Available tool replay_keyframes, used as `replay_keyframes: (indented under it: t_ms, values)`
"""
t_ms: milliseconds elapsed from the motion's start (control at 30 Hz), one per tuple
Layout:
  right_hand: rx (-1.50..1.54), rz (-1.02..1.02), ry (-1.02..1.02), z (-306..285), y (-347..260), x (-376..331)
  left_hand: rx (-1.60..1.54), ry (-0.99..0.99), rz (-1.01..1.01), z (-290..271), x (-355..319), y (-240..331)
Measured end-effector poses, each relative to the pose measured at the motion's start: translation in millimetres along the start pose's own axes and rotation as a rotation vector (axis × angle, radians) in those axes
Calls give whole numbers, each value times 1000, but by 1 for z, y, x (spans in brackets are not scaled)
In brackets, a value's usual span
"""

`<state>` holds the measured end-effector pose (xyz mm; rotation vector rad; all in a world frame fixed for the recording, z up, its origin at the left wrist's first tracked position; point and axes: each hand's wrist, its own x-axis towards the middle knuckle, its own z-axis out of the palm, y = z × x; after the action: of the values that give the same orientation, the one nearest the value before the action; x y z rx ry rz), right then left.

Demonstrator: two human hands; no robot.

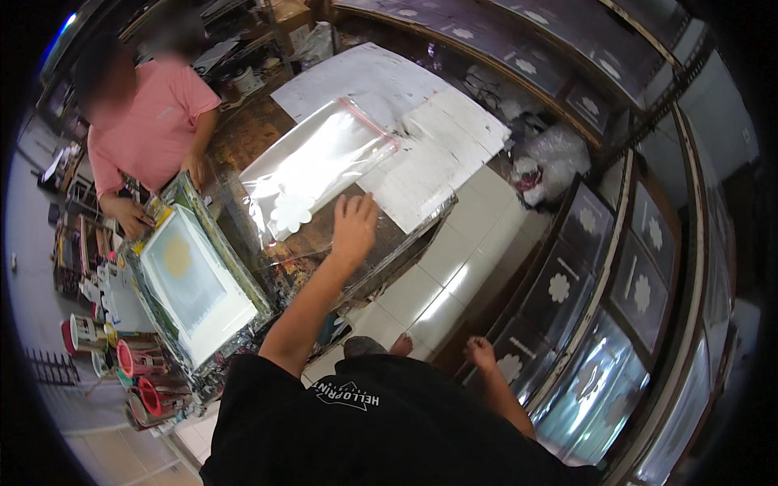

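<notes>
Left hand [354, 220], fingers spread flat, presses a clear plastic sheet printed with a white flower [312, 166] onto the desk [243, 134]; right hand [480, 353] hangs loosely open, holding nothing.

Co-worker's face blurred; right hand [480, 352] fingers indistinct vs dark rack [567, 308]; paint pots [138, 364] partly cut by rim

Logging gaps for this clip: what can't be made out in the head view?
- Right hand: small, low by the dark rack; unclear whether it holds anything.
- Left hand: palm down on the clear plastic bag, so the contact underneath is hidden.
- Co-worker's hands at the printing screen: blurred.
</notes>
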<state>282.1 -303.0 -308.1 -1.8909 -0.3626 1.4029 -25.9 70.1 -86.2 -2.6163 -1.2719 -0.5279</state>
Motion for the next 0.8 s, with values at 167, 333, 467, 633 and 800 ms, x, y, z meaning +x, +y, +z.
replay_keyframes:
  t_ms: [167,333,467,633,800]
  values:
    - [649,-184,-367,63,-154,-87,-178,43,254,-41,-36,89]
    - [669,-482,-439,94,-229,-152,-460,-8,512,-73,-96,148]
    - [237,-467,-23,112,-207,-191,-544,-60,723,-91,-155,162]
    - [293,-553,357,145,-90,-232,-724,-286,957,-117,-241,148]
    - [343,-430,641,200,32,-285,-928,-635,990,-141,-326,115]
